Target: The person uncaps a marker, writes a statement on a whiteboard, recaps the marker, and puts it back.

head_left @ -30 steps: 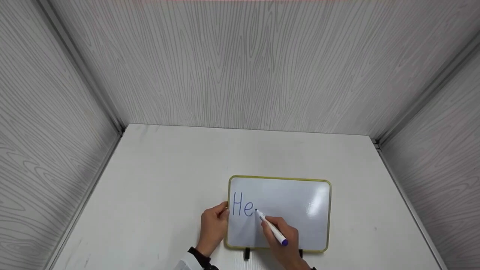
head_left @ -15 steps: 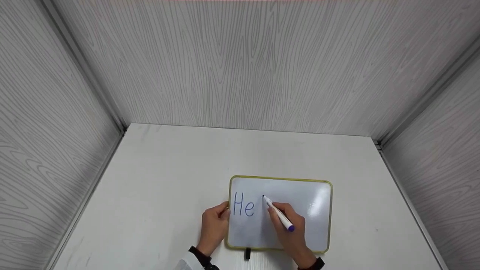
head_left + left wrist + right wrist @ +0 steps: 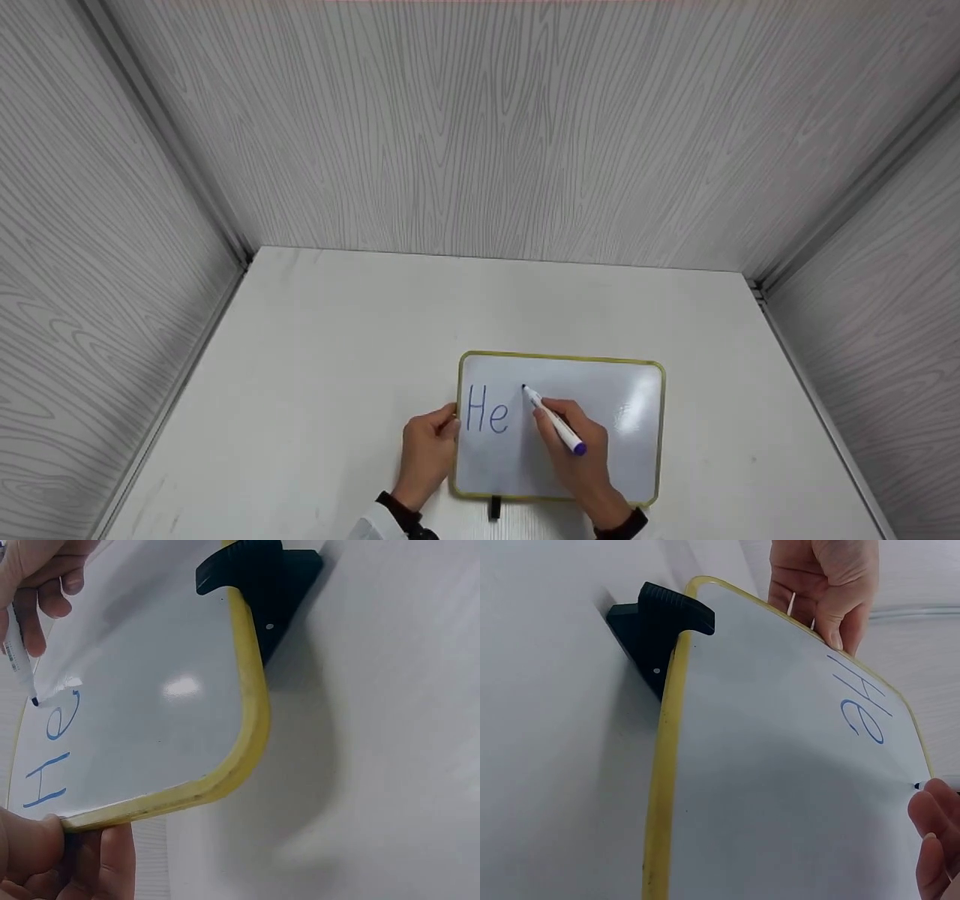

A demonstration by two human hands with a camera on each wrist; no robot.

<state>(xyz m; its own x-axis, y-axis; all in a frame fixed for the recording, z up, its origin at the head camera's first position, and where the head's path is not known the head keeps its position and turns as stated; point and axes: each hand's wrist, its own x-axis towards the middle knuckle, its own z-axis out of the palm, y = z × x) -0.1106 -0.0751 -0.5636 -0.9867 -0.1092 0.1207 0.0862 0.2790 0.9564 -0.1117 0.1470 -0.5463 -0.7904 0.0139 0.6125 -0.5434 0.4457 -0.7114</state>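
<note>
A small whiteboard [image 3: 495, 469] with a yellow frame stands tilted on the table, and blue letters "He" [image 3: 487, 410] are on its left part. My left hand [image 3: 427, 454] pinches the board's left edge; in the left wrist view the thumb [image 3: 34, 844] lies on the front and the fingers go behind. My right hand [image 3: 581, 454] holds a white marker [image 3: 559, 425] with a blue end, its dark tip at the board right of the "e" and higher up. Whether the tip touches the surface I cannot tell. In the right wrist view the marker is mostly hidden by fingers.
A black stand foot [image 3: 494, 508] grips the board's lower edge and shows larger in the left wrist view. The white table [image 3: 337, 360] is bounded by grey wood-grain panels [image 3: 480, 135] at the back and both sides.
My right hand has moved the marker from beside the bottom of the "e" up and slightly right, then a touch further up and left. The left hand keeps its hold on the board.
</note>
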